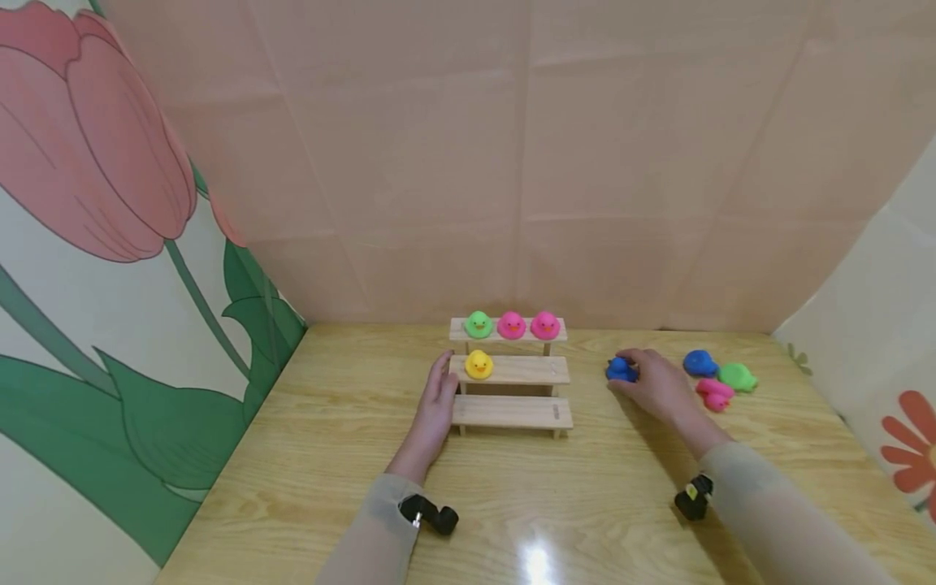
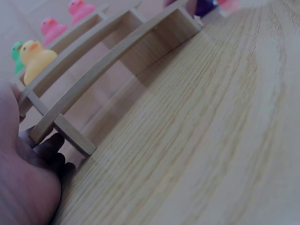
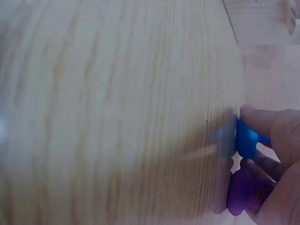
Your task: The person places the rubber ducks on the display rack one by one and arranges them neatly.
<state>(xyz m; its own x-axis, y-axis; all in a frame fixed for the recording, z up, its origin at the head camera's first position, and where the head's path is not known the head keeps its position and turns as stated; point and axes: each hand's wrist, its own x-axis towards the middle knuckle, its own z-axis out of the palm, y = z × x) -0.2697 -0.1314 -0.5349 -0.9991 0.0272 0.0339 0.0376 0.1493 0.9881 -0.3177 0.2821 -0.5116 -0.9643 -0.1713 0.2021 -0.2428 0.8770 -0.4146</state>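
Observation:
My left hand [image 1: 433,406] holds the left end of a three-step wooden shelf [image 1: 512,413], thumb by the middle step and fingertips curled in near the lowest one. On the top step sit a green rubber duck [image 1: 478,325] and two pink ones [image 1: 511,326]; a yellow duck [image 1: 478,365] is at the middle step's left. To the right, my right hand [image 1: 661,388] pinches a blue rubber duck [image 1: 620,370] low over the table. A purple duck [image 3: 246,192] shows beside the blue one [image 3: 246,138] in the right wrist view, close against the fingers.
Right of my right hand lie another blue duck [image 1: 700,363], a green duck [image 1: 738,377] and pink ducks [image 1: 715,394] on the wood-grain table [image 1: 351,390]. A pinkish sheet [image 1: 409,162] hangs behind. Flower-printed panels [image 1: 110,309] stand at both sides.

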